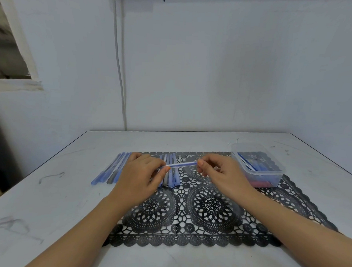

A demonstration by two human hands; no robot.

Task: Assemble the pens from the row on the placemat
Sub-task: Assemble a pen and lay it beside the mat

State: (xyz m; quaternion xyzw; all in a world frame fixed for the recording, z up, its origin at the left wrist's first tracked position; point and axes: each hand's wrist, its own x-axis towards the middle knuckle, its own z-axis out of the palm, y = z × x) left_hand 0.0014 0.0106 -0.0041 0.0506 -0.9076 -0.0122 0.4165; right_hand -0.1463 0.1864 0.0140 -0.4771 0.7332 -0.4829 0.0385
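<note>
You are pinching one pen (181, 164) crosswise between your left hand (141, 173) and right hand (221, 173), each gripping one end, above the row (169, 173).

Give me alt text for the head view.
The left hand and right hand pinch the ends of a blue pen over a black lace placemat on a white table. More pens lie in a row behind; a clear plastic box stands at right.

A white, scuffed bench (49, 198) stood against a pale wall (213, 64). A clear plastic box (265, 177) sat at its far right. A white cable (119, 71) ran down the wall.
</note>
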